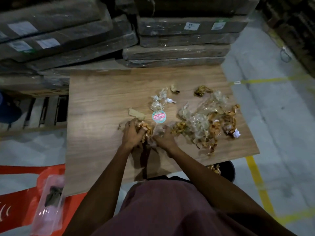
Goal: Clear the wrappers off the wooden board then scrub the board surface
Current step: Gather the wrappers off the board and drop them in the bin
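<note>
At the far left, a clear pack [48, 204] holding something dark is seen lying on a red chair [20, 193], just beside the board's near left corner. The board [102, 103] itself is set in front of stacked wrapped boxes [68, 40], and its left half is bare wood.

Near the middle of the board, the left hand [132, 135] is curled over a bunch of wrappers [146, 132], and its fingers [136, 124] are closed round the crumpled gold and clear film. The right hand [166, 139] is pressed against the same bunch from the other side, fingers bent and pinching clear film. A torn brown scrap [136, 114] and a round sticker [159, 117] lie just beyond the hands, with a few small clear wrappers [159, 97] further back.

To the right, the largest pile [208, 123] of clear and gold wrappers is spread towards the board's right edge, untouched. A dark bin [226, 169] with a wrapper already in it is partly hidden under the near right edge.

Clearing is judged to be at an early stage. Light film could be dropped from a loosely gathered bunch on the way to the bin, or swept off the right edge onto the floor. The sticker may be stuck flat and missed in a sweep, and scrubbing over leftover scraps would smear them.
</note>
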A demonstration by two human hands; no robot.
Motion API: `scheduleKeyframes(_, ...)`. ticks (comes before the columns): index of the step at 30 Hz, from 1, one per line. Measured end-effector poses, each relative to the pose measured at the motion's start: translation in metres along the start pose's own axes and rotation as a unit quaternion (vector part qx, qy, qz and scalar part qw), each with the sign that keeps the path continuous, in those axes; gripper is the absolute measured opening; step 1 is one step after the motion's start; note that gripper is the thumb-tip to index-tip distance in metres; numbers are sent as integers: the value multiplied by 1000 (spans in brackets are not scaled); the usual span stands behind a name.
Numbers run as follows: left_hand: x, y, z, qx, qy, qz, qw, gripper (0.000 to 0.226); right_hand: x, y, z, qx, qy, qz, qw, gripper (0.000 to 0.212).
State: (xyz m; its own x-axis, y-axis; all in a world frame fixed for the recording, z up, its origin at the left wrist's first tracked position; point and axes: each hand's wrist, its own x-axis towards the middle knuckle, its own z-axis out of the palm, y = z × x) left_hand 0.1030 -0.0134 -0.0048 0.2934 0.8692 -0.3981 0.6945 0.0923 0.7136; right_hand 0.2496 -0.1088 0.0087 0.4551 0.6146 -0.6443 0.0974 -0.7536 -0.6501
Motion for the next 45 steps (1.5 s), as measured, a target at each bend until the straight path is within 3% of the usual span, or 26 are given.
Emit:
scheduleKeyframes(5,20,23,-4,-20,94,42,994,52,9,-38,-29,-28,-27,-52,998,71)
scheduleKeyframes(8,31,24,-13,-10,182,69,981,51,24,-59,-57,-29,-9,-57,998,41)
scheduleKeyframes(11,39,16,-14,25,244,30,969,56,48,-79,-77,-49,32,-80,995,25)
scheduleKeyframes(15,41,4,-4,40,172,-55,983,88,77,-101,-86,-119,91,-159,976,37)
scheduleKeyframes(17,39,1,8,45,116,-59,991,101,92,-107,-81,-128,72,-178,973,53)
scheduleKeyframes(20,36,7,24,58,89,-31,994,111,118,-97,-65,-201,10,-170,965,73)
scheduleKeyframes(24,33,17,37,65,58,1,996,121,115,-77,-37,-288,-60,-182,938,66)
scheduleKeyframes(26,32,17,42,80,66,21,994,120,108,-72,-28,-263,-62,-184,945,72)
scheduleKeyframes(30,33,4,38,104,75,48,991,115,111,-69,-35,-211,8,-213,954,75)
scheduleKeyframes(34,36,7,26,90,61,51,993,106,134,-93,-68,-174,108,-164,965,52)
scheduleKeyframes(36,38,10,22,85,66,55,993,101,154,-104,-83,-170,129,-170,962,58)
scheduleKeyframes(38,40,12,20,80,70,59,993,98,171,-113,-94,-170,109,-180,963,63)
scheduleKeyframes(42,38,13,20,91,95,66,989,98,186,-122,-94,-222,-19,-203,954,59)
scheduleKeyframes(45,29,8,23,112,71,79,988,120,171,-117,-82,-272,-73,-201,938,71)
